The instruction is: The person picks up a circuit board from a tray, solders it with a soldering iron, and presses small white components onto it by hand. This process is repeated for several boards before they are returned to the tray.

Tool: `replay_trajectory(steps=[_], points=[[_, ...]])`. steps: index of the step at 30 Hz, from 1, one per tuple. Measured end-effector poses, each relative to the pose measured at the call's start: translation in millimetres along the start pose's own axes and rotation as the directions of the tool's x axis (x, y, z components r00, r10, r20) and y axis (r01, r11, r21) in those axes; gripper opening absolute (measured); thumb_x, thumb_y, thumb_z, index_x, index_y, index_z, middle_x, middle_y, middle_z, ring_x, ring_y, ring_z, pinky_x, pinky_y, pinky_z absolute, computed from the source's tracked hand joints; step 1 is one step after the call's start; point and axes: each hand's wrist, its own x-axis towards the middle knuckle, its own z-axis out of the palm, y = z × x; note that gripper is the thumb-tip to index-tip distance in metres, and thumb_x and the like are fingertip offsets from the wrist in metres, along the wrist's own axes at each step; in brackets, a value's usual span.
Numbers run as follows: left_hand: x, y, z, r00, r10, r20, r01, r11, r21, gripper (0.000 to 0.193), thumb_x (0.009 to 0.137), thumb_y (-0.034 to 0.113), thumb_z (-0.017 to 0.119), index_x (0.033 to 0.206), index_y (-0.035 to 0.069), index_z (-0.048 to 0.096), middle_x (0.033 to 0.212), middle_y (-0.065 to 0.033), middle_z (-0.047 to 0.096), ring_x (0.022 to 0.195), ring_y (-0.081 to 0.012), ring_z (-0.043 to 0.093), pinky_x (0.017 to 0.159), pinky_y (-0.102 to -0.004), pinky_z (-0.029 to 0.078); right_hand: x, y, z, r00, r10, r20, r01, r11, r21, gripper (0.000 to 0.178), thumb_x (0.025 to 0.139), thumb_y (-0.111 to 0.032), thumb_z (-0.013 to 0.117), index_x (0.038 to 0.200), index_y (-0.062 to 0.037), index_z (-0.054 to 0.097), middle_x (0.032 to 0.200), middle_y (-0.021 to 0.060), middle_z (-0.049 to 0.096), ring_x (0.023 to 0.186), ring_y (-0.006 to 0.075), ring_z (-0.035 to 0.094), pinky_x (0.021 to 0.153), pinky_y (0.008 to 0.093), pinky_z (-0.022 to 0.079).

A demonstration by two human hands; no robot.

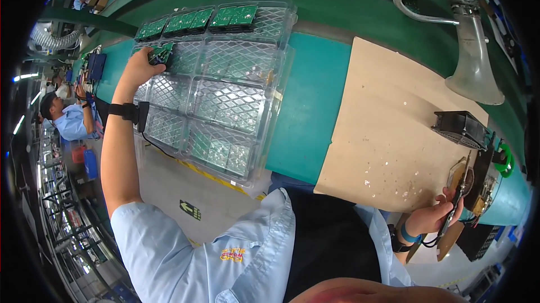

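Note:
My left hand point(140, 69) reaches to the far left of a clear plastic tray point(194, 86) with several compartments. Its fingers and thumb close on a small green circuit board point(163, 53), which sits tilted over a compartment in the second row. Whether the board touches the tray I cannot tell. Stacks of green circuit boards point(233, 17) fill the tray's far row. At the right, my right hand point(432, 217) is wrapped round a soldering iron point(453, 202), whose tip points away from me near the bench's right end.
A brown cardboard sheet point(382, 117) dotted with solder bits covers the green bench mat point(306, 106). A black fan point(460, 128) and a green solder spool point(505, 160) stand at the right. Above hangs a clear extraction funnel point(474, 66). Another person point(70, 117) works at far left.

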Motion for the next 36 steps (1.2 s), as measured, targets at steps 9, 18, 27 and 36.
replay_trajectory(steps=[9,18,27,36], points=[[-23.1,18.0,-10.5,0.995,-0.069,-0.068,0.075,0.993,0.09,0.07,0.063,0.023,0.084,0.124,-0.002,0.063,0.112,-0.0229,0.07,0.107,-0.0356,0.067,0.093,-0.0393,0.052,7.1,5.0,-19.0,0.995,-0.082,0.05,0.077,0.993,0.088,0.033,0.103,-0.016,0.042,0.133,-0.0025,0.046,0.112,0.0174,0.067,0.093,0.0216,0.062,0.075,0.0312,0.044],[-24.5,32.4,0.1,0.988,-0.147,-0.036,0.148,0.989,0.025,0.071,0.061,0.021,0.082,0.127,0.002,0.064,0.114,-0.0215,0.07,0.106,-0.0349,0.067,0.094,-0.0383,0.052,2.3,3.4,-37.6,0.987,-0.156,0.031,0.151,0.982,0.116,0.034,0.103,-0.019,0.043,0.133,-0.0023,0.045,0.113,0.0197,0.066,0.093,0.023,0.062,0.076,0.0321,0.044],[-30.7,-1.6,-0.3,0.975,-0.162,-0.155,0.132,0.973,-0.188,0.067,0.064,0.018,0.08,0.127,0.002,0.064,0.111,-0.0153,0.072,0.1,-0.0259,0.069,0.09,-0.0328,0.052,-8.2,2.3,-31.8,0.995,-0.098,0.012,0.096,0.988,0.123,0.034,0.104,-0.022,0.042,0.132,-0.0025,0.045,0.114,0.0191,0.065,0.094,0.0229,0.062,0.077,0.0326,0.043],[-75.5,138.8,-20.3,0.972,0.181,-0.15,-0.235,0.758,-0.608,0.063,0.069,0.014,0.077,0.128,-0.001,0.062,0.105,-0.0111,0.071,0.092,-0.0185,0.068,0.082,-0.0288,0.053,-8.0,9.8,-29.6,0.993,-0.119,0.018,0.116,0.986,0.121,0.034,0.104,-0.022,0.043,0.132,-0.0025,0.045,0.114,0.0185,0.065,0.092,0.0228,0.063,0.075,0.0319,0.044]])
